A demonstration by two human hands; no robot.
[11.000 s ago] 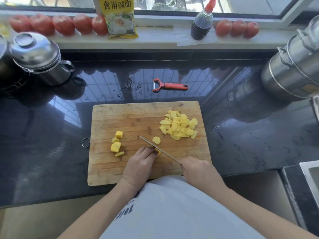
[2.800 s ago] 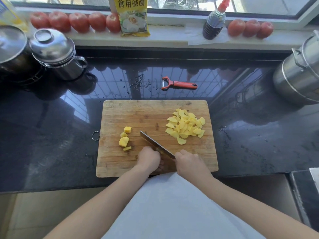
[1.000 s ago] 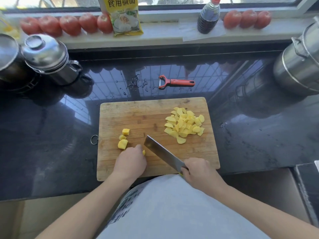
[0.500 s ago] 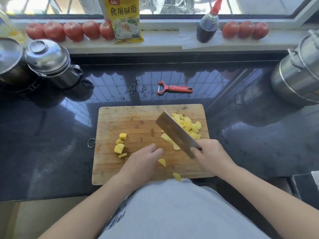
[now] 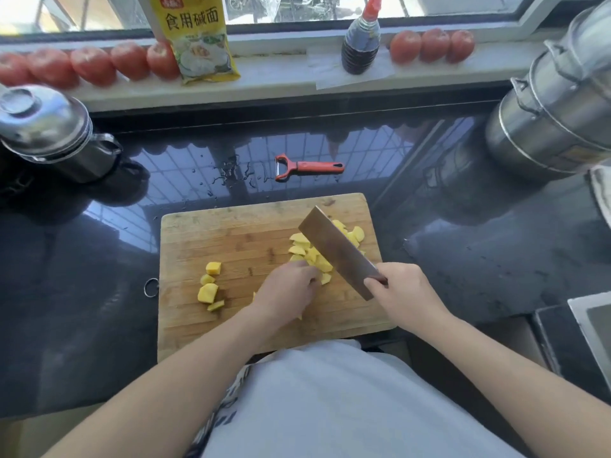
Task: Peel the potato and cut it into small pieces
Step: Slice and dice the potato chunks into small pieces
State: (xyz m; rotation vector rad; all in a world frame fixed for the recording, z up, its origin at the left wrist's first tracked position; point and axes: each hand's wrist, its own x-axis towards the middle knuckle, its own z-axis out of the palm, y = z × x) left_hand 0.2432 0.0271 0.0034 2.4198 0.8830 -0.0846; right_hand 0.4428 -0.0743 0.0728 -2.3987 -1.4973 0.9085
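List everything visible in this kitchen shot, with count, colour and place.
Cutting board: one, wooden, on the black counter.
Potato pieces: a yellow pile at the board's right; four chunks at its left.
Cleaver: one, steel, raised over the pile.
Peeler: one, red, behind the board.
Tomatoes: eight, red, on the windowsill.
Packet: one, yellow, on the sill.
Sauce bottle: one, dark, on the sill.
Pots: steel, left and right.
Left hand: beside the pile.
Right hand: grips the cleaver.

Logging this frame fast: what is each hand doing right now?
Left hand: on the potato pieces; whether it grips any cannot be told.
Right hand: grips the cleaver.
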